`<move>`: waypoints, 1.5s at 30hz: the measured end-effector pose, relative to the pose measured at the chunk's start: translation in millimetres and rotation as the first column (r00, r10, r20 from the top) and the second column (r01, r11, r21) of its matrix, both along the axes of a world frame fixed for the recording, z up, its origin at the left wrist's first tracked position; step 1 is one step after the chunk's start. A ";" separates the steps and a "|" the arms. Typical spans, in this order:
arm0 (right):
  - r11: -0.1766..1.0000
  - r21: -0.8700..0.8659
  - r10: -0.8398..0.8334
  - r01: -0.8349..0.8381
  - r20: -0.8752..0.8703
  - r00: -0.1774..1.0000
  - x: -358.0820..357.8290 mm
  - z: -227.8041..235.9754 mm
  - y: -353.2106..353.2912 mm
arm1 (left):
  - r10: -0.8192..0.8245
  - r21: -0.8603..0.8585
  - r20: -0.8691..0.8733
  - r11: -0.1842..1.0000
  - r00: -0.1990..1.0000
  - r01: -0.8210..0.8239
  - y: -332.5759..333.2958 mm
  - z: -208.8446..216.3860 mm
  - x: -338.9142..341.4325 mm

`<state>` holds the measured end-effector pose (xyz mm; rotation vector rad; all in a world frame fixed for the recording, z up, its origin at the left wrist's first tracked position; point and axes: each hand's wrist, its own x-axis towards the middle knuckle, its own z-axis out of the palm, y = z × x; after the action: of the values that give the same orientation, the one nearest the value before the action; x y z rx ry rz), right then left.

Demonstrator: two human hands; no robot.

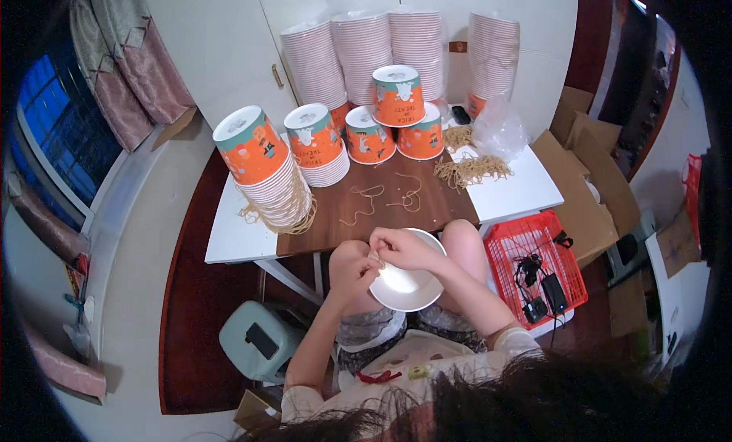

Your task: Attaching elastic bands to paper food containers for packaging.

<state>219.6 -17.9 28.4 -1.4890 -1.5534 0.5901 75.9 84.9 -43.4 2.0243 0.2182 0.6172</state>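
A white-lined paper bucket rests in my lap between my knees, its open mouth facing up toward me. My left hand is at the bucket's left rim, thumb and fingers pinched together. Just above it, my right hand reaches over the mouth, its fingers closed near the same stretch of rim. Whatever lies between the fingertips is too small to make out. On the brown tabletop ahead lie loose tan cords. A stack of upside-down orange buckets at the left has many cords hanging along its side.
More orange buckets stand inverted on the table, with tall wrapped bucket stacks behind. A bundle of tan cords and a clear plastic bag lie at the right. Beside me are a red crate with black adapters and a pale green stool.
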 end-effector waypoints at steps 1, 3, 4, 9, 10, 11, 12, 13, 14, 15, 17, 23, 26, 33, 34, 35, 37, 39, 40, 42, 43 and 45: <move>1.000 0.004 0.003 -0.003 0.003 1.000 0.0 -1.4 3.5 | -0.066 -0.099 0.057 0.992 0.996 0.072 3.8 -12.9 -1.2; 0.992 0.124 -0.013 -0.001 0.112 0.994 7.3 -9.1 8.4 | -0.088 -0.185 -0.025 0.979 0.996 0.082 0.1 -0.6 0.9; 0.992 0.125 -0.021 0.007 0.112 0.993 10.7 -11.9 9.7 | -0.104 -0.269 -0.106 0.960 0.989 0.073 -2.4 6.3 1.5; 0.982 0.087 0.163 -0.167 0.055 0.985 21.2 -20.2 20.8 | -0.135 -0.654 -0.225 0.755 0.965 -0.047 -10.8 21.6 0.5; 0.982 0.086 0.163 -0.167 0.054 0.985 21.2 -23.2 20.3 | -0.155 -0.775 -0.215 0.627 0.964 -0.072 -12.7 21.9 0.7; 0.984 0.086 0.154 -0.157 0.041 0.987 20.8 -25.2 20.1 | -0.154 -0.776 -0.214 0.627 0.965 -0.072 -12.4 19.8 1.5; 0.986 0.086 0.144 -0.145 0.028 0.989 20.2 -27.1 18.9 | -0.100 -0.794 -0.219 0.596 0.971 -0.118 -11.6 15.8 2.7; 0.986 0.085 0.145 -0.147 0.029 0.989 19.5 -29.1 15.4 | -0.045 -0.811 -0.225 0.562 0.973 -0.161 -11.1 13.6 3.4; 0.980 0.192 0.017 -0.052 0.179 0.984 19.2 -31.6 10.9 | -0.043 -0.812 -0.224 0.561 0.974 -0.162 -9.5 13.4 3.4; 0.951 0.310 -0.124 0.024 0.309 0.943 18.0 -33.9 6.5 | -0.061 -0.831 -0.202 0.539 0.977 -0.138 -7.2 13.5 2.7; 0.971 0.233 -0.135 0.056 0.336 0.932 9.1 -34.8 -9.8 | -0.076 -0.851 -0.181 0.513 0.981 -0.117 -3.7 14.4 -0.4; 0.992 0.112 -0.090 0.057 0.319 0.944 -4.0 -42.6 -19.7 | -0.074 -0.741 -0.181 0.666 0.981 -0.086 -4.5 15.8 -7.4; 0.988 0.153 -0.019 -0.004 0.148 0.989 -3.5 -41.7 -17.0 | -0.069 -0.752 -0.179 0.653 0.981 -0.091 -7.0 17.0 -9.8; 0.990 0.111 -0.108 0.084 0.232 0.967 -8.2 -36.2 -23.1 | -0.120 -0.772 -0.159 0.634 0.980 -0.048 -7.4 21.8 -12.2; 0.976 0.177 -0.169 0.127 0.247 0.954 -7.1 -37.1 -24.6 | -0.126 -0.771 -0.180 0.634 0.975 -0.061 -8.2 22.8 -12.1; 0.976 0.177 -0.166 0.124 0.248 0.954 -9.3 -33.4 -27.4 | -0.123 -0.772 -0.180 0.633 0.976 -0.062 -6.5 20.7 -13.1; 0.982 -0.063 -0.163 0.177 0.176 0.971 -19.4 -19.6 -36.2 | -0.175 -0.783 -0.161 0.621 0.971 -0.018 -1.0 14.5 -17.2; 0.976 -0.120 -0.158 0.180 0.177 0.971 -33.0 -16.9 -46.3 | -0.188 -0.801 -0.145 0.598 0.971 -0.004 -5.6 22.3 -14.8; 0.967 -0.176 -0.154 0.185 0.176 0.972 -40.7 -19.5 -50.3 | -0.202 -0.817 -0.131 0.576 0.971 0.010 -7.6 24.9 -12.5; 0.982 -0.060 -0.156 0.179 0.282 0.947 -58.1 -28.0 -56.3 | -0.203 -0.780 -0.120 0.624 0.972 0.033 -8.9 20.9 -10.9; 0.981 -0.041 -0.165 0.187 0.319 0.934 -64.6 -31.4 -58.2 | -0.202 -0.741 -0.112 0.670 0.973 0.054 -9.0 18.2 -10.5; 0.986 -0.084 -0.101 0.142 0.376 0.921 -67.3 -17.7 -62.0 | -0.200 -0.723 -0.113 0.688 0.973 0.057 -7.7 14.9 -12.0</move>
<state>152.3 -79.9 10.8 -1.8483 -1.7159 0.3369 63.9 77.2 -28.5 1.3011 0.3601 0.1874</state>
